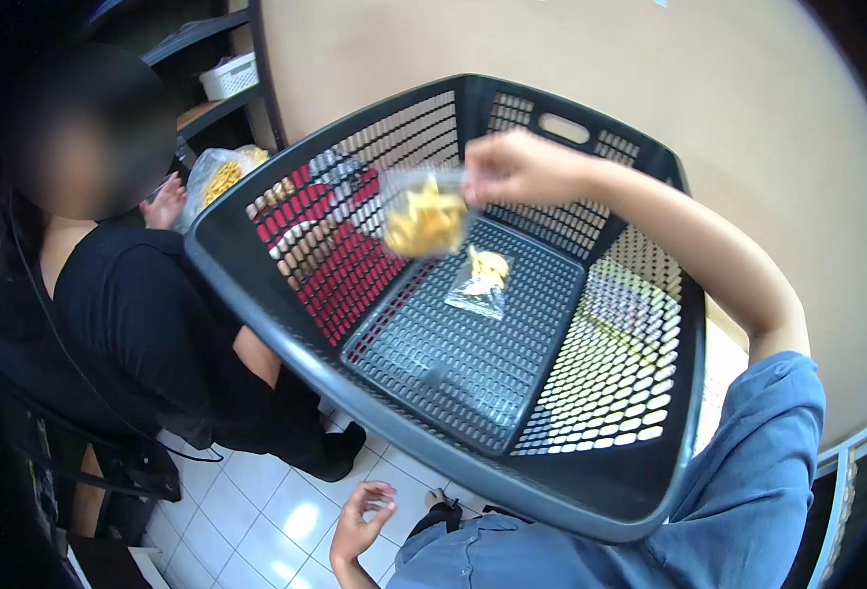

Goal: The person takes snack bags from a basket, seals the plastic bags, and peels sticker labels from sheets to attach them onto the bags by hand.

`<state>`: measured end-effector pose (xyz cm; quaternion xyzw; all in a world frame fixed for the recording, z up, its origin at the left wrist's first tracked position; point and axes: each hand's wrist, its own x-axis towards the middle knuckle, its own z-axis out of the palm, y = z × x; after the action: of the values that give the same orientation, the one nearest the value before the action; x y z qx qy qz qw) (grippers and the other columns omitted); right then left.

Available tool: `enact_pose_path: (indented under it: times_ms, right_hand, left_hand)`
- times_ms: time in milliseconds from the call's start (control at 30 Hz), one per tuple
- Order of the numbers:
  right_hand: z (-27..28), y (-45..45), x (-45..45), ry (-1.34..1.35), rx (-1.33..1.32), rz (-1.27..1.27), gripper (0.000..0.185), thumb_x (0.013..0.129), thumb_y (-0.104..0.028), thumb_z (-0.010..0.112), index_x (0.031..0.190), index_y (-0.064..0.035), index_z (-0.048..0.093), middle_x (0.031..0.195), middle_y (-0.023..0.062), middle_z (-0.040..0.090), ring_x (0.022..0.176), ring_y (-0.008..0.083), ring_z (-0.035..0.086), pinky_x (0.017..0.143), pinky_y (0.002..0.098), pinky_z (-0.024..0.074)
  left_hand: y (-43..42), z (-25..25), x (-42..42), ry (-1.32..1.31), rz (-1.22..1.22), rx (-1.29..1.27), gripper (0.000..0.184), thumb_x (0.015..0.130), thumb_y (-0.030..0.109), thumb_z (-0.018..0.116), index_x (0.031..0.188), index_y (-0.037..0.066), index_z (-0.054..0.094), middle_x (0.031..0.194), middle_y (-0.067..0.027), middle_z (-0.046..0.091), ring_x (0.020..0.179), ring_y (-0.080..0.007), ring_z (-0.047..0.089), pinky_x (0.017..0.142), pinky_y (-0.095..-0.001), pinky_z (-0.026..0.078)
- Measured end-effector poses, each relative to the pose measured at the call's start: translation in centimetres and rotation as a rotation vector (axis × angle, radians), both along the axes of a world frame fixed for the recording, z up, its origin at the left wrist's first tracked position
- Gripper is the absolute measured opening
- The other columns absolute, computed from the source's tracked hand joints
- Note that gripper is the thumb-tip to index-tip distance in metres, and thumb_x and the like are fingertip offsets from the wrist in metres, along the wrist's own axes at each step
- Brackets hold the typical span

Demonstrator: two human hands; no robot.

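Observation:
A small clear plastic bag of yellow chips [425, 224] hangs from the fingers of my right hand [514, 167], pinched at its top edge and blurred by motion. Below it is a large black plastic laundry basket [433, 483] with slotted walls. On the basket's floor lies another clear bag of pale yellow chips [483, 280]. My left hand [363, 518] is outside the basket, below its near rim, with fingers loosely bent, apart from the thumb, and nothing in them.
At the left sits a co-worker in black [149, 314], one hand near a larger bag of yellow snacks [219, 185]. Dark shelves [198, 39] hold a white basket [229, 77]. Red fabric [340, 270] shows through the slots. The floor has white tiles [266, 520].

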<state>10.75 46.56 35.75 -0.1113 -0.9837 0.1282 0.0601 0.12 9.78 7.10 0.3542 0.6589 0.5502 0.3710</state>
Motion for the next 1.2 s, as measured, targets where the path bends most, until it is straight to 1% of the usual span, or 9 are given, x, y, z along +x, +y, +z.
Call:
enact_pose_path:
  times_ms: [233, 267, 400, 467, 533, 667, 700, 1000, 1200]
  right_hand:
    - [7.3, -2.4, 15.2, 1.07, -0.381, -0.067, 0.037, 0.081, -0.023, 0.054, 0.106, 0.0019, 0.044, 0.092, 0.0119, 0.055, 0.086, 0.0177, 0.053, 0.079, 0.0313, 0.0427]
    - [7.3, -2.6, 18.4, 1.205, -0.427, 0.069, 0.011, 0.086, -0.012, 0.046, 0.086, -0.0037, 0.052, 0.086, 0.0076, 0.06, 0.081, 0.0157, 0.056, 0.08, 0.0309, 0.0426]
    - [4.3, -4.5, 30.3, 1.458, -0.381, -0.129, 0.014, 0.085, -0.016, 0.047, 0.088, -0.0027, 0.052, 0.092, 0.0116, 0.058, 0.092, 0.0157, 0.055, 0.075, 0.0306, 0.0462]
    - [-0.2, -5.4, 34.6, 1.363, -0.542, -0.048, 0.011, 0.085, -0.013, 0.047, 0.084, -0.0023, 0.049, 0.091, 0.0119, 0.058, 0.087, 0.0157, 0.056, 0.075, 0.0291, 0.0462]
    - [-5.3, -8.0, 36.5, 1.052, -0.458, -0.469, 0.009, 0.085, -0.011, 0.048, 0.08, -0.0024, 0.048, 0.088, 0.0113, 0.059, 0.082, 0.0157, 0.057, 0.074, 0.0279, 0.0461]
    - [-12.6, -11.6, 39.1, 1.212, -0.76, -0.421, 0.011, 0.085, -0.011, 0.048, 0.078, -0.0019, 0.047, 0.083, 0.0122, 0.06, 0.08, 0.0157, 0.058, 0.075, 0.0275, 0.0456]
    - [-13.7, -12.5, 39.5, 1.234, -0.83, -0.436, 0.011, 0.085, -0.011, 0.048, 0.078, -0.0022, 0.047, 0.083, 0.0124, 0.06, 0.08, 0.0155, 0.058, 0.076, 0.0278, 0.045]
    - [-17.6, -16.1, 40.7, 1.378, -0.943, -0.565, 0.008, 0.084, -0.01, 0.05, 0.085, -0.0033, 0.046, 0.081, 0.0083, 0.058, 0.078, 0.0118, 0.054, 0.076, 0.0267, 0.0417]
    - [-18.2, -16.3, 40.4, 1.343, -0.866, -0.633, 0.012, 0.082, -0.008, 0.052, 0.091, -0.0002, 0.05, 0.082, 0.007, 0.055, 0.075, 0.0113, 0.053, 0.069, 0.0238, 0.0429]
  left_hand:
    - [2.7, 0.6, 7.2, -0.01, -0.782, -0.028, 0.039, 0.076, 0.013, 0.061, 0.11, 0.002, 0.045, 0.099, -0.0063, 0.055, 0.088, -0.0127, 0.052, 0.078, -0.0268, 0.04]
    - [3.2, 0.7, 8.7, -0.018, -0.8, -0.032, 0.039, 0.076, 0.013, 0.061, 0.11, 0.002, 0.045, 0.099, -0.0063, 0.055, 0.088, -0.0127, 0.052, 0.078, -0.0268, 0.04]
    - [6.8, 4.5, 15.6, -0.177, -1.013, -0.065, 0.036, 0.074, 0.007, 0.062, 0.106, 0.001, 0.047, 0.099, -0.0083, 0.055, 0.092, -0.0151, 0.052, 0.081, -0.0288, 0.039]
    - [8.4, 5.4, 18.7, -0.281, -1.005, 0.066, 0.035, 0.075, 0.007, 0.06, 0.106, 0.001, 0.046, 0.098, -0.0081, 0.054, 0.09, -0.0138, 0.051, 0.08, -0.0277, 0.038]
    - [10.6, 6.5, 22.1, -0.326, -0.828, 0.211, 0.036, 0.072, 0.014, 0.062, 0.1, 0.001, 0.044, 0.092, -0.0087, 0.052, 0.086, -0.0158, 0.05, 0.078, -0.0295, 0.039]
    - [16.5, 8.7, 28.8, -0.086, -0.571, 0.552, 0.051, 0.074, 0.026, 0.06, 0.11, 0.0, 0.036, 0.104, -0.0107, 0.046, 0.095, -0.0162, 0.045, 0.078, -0.0288, 0.037]
    - [17.6, 9.8, 30.5, -0.11, -0.561, 0.574, 0.051, 0.069, 0.009, 0.061, 0.113, 0.002, 0.036, 0.109, -0.0091, 0.046, 0.099, -0.0161, 0.045, 0.08, -0.0288, 0.037]
    - [20.4, 9.4, 37.8, -0.273, -0.482, 0.646, 0.007, 0.077, 0.003, 0.056, 0.083, 0.0, 0.057, 0.083, -0.0072, 0.058, 0.079, -0.0116, 0.055, 0.072, -0.0237, 0.041]
    - [20.2, 9.5, 37.1, -0.224, -0.481, 0.563, 0.006, 0.074, 0.001, 0.059, 0.079, -0.002, 0.057, 0.071, -0.0066, 0.058, 0.064, -0.0122, 0.058, 0.06, -0.0218, 0.047]
